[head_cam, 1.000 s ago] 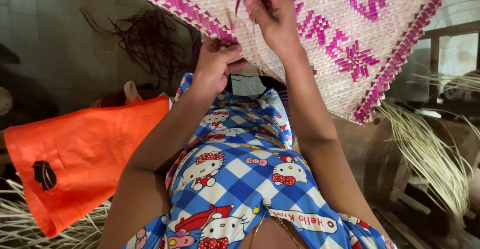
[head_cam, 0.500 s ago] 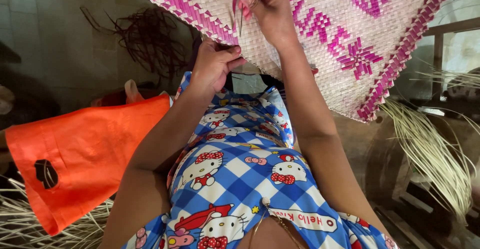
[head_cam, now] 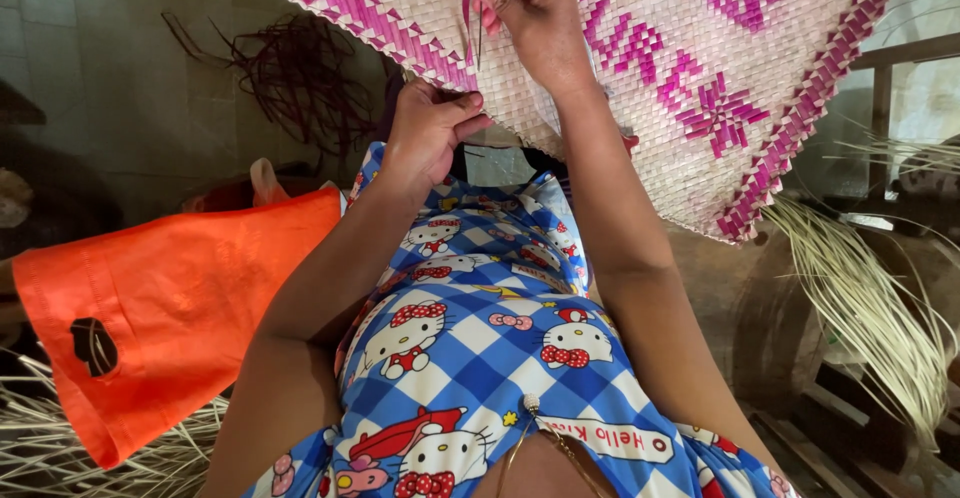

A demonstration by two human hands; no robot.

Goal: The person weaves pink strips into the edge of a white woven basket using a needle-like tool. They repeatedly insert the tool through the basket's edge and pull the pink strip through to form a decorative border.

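1. Pinching the woven mat (head_cam: pixel 640 68) at its lower pink-bordered edge, left hand (head_cam: pixel 428 136) closed tight.
2. Gripping a dark pink strip (head_cam: pixel 470 3) between right hand (head_cam: pixel 535 13) fingertips, just above.
3. Lying beside the lap: orange bag (head_cam: pixel 170 308).

**Both arms raised, hands closed**

Left hand (head_cam: pixel 428 130) lower, fingers curled in a pinch, forearm angled up from lower left. Right hand (head_cam: pixel 530 8) higher, thumb and fingertips pinched together, wrist bent, forearm extended upward.
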